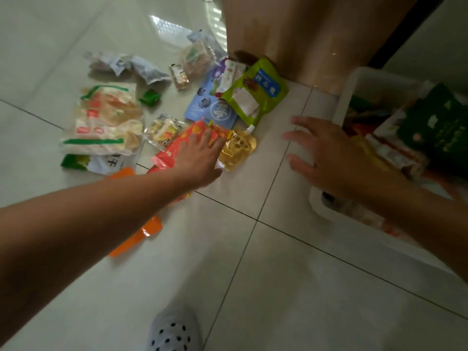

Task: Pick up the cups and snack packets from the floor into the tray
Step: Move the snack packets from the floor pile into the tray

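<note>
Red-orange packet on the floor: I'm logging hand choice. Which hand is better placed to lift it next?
Left. The left hand rests on the red-orange packet; the right hand hovers open beside the tray, apart from the packet.

The white-and-green packet (pixel 106 164) at the near left of the floor shows a large dark character, "干". The blue packet (pixel 210 107) carries a white ring around one character, seemingly "安". The green pouch (pixel 255 95) has a blue label with white Chinese characters, too blurred to read.

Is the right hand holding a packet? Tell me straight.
No: the right hand is spread open by the white tray, fingers straight, with nothing in it.
</note>
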